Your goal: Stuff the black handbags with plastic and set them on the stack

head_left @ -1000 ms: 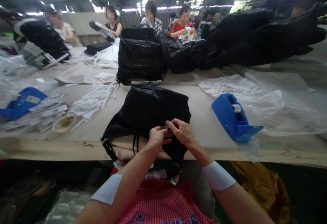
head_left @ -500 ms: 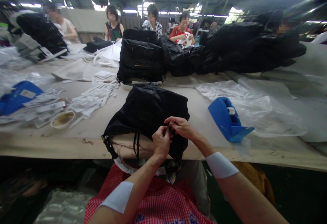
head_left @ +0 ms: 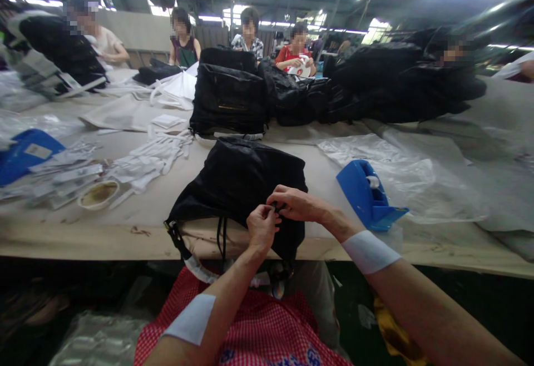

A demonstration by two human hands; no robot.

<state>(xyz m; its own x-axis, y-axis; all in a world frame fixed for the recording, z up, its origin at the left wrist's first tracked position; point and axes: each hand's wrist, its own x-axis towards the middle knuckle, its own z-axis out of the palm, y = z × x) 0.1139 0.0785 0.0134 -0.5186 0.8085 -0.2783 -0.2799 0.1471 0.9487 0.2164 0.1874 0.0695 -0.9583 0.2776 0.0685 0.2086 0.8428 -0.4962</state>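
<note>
A black bag (head_left: pixel 237 177) lies on the table in front of me, its opening towards my body. Two thin black cords (head_left: pixel 222 237) hang from its near edge, and a strap wrapped in white (head_left: pixel 200 270) droops over the table's edge. At the bag's right side my left hand (head_left: pixel 262 224) pinches a small dark piece, too small to name. My right hand (head_left: pixel 294 202) meets it from the right, fingers bent and closed around the same spot. White patches cover part of both forearms.
Right of the bag stands a blue tape dispenser (head_left: pixel 371 196), beside clear plastic sheeting (head_left: pixel 400 171). To the left lie a small round bowl (head_left: pixel 99 194), white strips (head_left: pixel 146 160) and another blue dispenser (head_left: pixel 29 152). Stacked black bags (head_left: pixel 229 90) stand behind; several people sit beyond.
My right forearm has swung outward to the right, while both hands stay together at the same place on the bag. The view has shifted slightly.
</note>
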